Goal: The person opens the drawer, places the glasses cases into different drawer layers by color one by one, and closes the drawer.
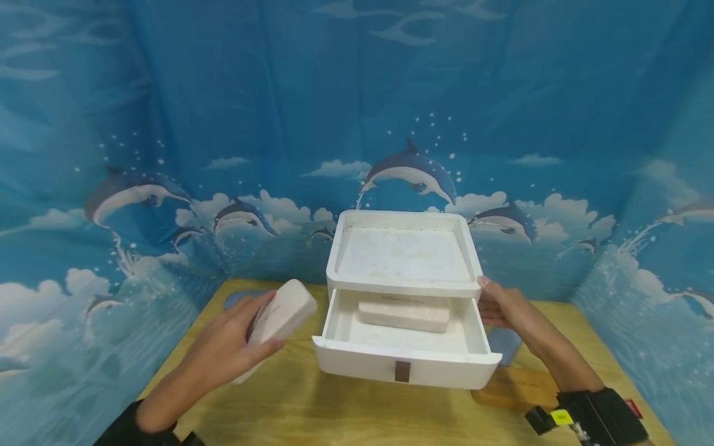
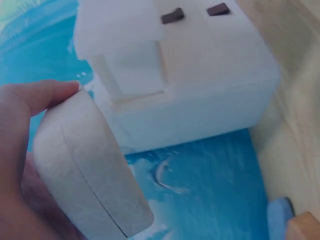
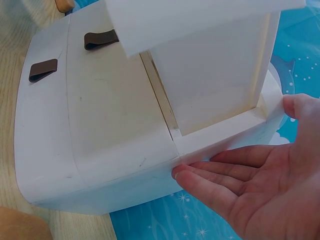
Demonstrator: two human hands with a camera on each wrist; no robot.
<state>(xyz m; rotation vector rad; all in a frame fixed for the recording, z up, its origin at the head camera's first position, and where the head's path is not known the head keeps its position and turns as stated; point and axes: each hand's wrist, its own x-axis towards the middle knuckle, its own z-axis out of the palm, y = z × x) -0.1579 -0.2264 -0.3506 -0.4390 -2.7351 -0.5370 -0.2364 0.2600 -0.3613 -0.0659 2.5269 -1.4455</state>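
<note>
My left hand (image 1: pixel 229 347) grips a whitish oblong case (image 1: pixel 286 310), tilted, left of the white drawer unit (image 1: pixel 401 254). A seam runs along the case's side in the left wrist view. The unit's top drawer (image 1: pixel 357 367) is pulled out; a similar pale oblong case (image 1: pixel 404 314) lies inside it. In the right wrist view, my right hand (image 3: pixel 255 175) touches the side of the unit with extended fingers, its thumb at the top edge. Two lower drawer fronts with brown pull tabs (image 3: pixel 43 69) show there, both closed.
The unit stands on a yellowish wooden table (image 1: pixel 268 409). An orange-brown wooden piece (image 1: pixel 515 387) and a grey-blue object (image 1: pixel 504 342) lie at its right. Another blue-grey object (image 1: pixel 237 298) is partly hidden behind my left hand. A dolphin-print curtain (image 1: pixel 312 124) surrounds the table.
</note>
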